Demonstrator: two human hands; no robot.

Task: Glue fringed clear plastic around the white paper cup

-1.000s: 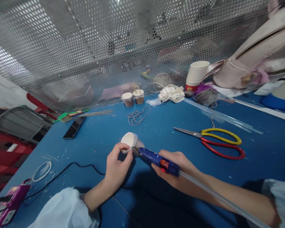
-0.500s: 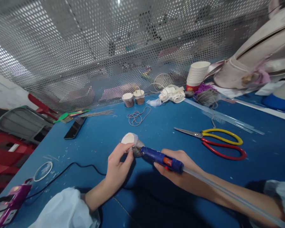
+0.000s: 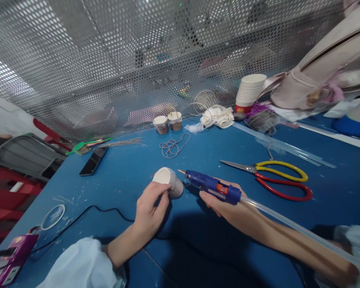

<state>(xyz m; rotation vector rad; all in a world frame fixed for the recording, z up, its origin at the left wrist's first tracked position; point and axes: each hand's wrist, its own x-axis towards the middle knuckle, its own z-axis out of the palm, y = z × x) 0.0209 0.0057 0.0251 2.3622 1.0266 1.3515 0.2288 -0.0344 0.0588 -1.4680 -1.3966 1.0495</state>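
A small paper cup (image 3: 174, 187) with grey wrapping round its side lies tipped over on the blue table, its white mouth facing left. My left hand (image 3: 152, 202) pinches the cup's rim between thumb and fingers. In my right hand (image 3: 225, 204) is a blue hot glue gun (image 3: 211, 185), its metal nozzle pointing left, a short gap from the cup. A long clear glue stick (image 3: 276, 214) runs out of the gun's back over my right forearm. Yellow-and-red-handled scissors (image 3: 255, 169) lie open to the right.
A grey cord (image 3: 172, 149) lies beyond the cup, before two small cups (image 3: 161, 125). Stacked paper cups (image 3: 249, 96), grey yarn (image 3: 262, 121) and clear glue sticks (image 3: 283, 146) are at back right. A phone (image 3: 93, 162), black cable (image 3: 105, 208) and purple power strip (image 3: 16, 256) are left.
My right hand has drawn the glue gun back to the right and slightly up, so its nozzle has left the cup. My left hand has stayed on the cup.
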